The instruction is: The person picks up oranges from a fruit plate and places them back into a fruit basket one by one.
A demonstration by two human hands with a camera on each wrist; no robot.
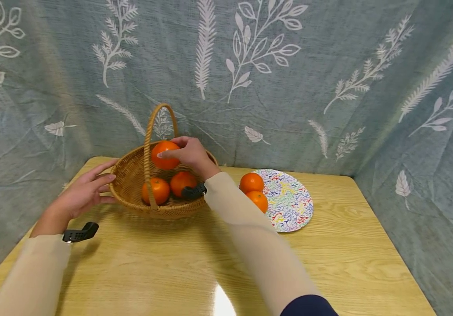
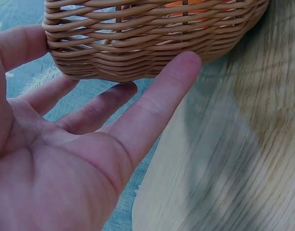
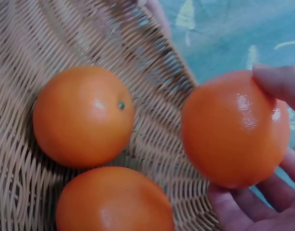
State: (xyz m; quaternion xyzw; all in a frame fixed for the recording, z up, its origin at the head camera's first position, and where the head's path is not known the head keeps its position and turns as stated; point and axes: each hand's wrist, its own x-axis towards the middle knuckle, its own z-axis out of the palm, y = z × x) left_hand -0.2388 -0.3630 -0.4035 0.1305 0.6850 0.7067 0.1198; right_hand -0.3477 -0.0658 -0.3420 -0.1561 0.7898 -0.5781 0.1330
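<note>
My right hand (image 1: 188, 153) holds an orange (image 1: 165, 155) between thumb and fingers, over the wicker basket (image 1: 131, 199) and behind its arched handle (image 1: 147, 149). In the right wrist view this held orange (image 3: 236, 130) is beside the woven wall. Two more oranges lie in the basket, a left orange (image 1: 157, 190) and a right orange (image 1: 182, 182), the latter partly covered by the wrist camera. At the basket's left end, my left hand (image 1: 86, 188) has its fingers spread against the outer wall. The left wrist view shows these extended fingers (image 2: 162, 96) along the basket's underside.
To the right of the basket is an oval plate (image 1: 289, 204) with a colourful speckled pattern. Two oranges (image 1: 252, 182) sit at its left edge, the nearer one partly behind my right sleeve. A leaf-patterned curtain (image 1: 270, 109) hangs behind the wooden table (image 1: 349, 245).
</note>
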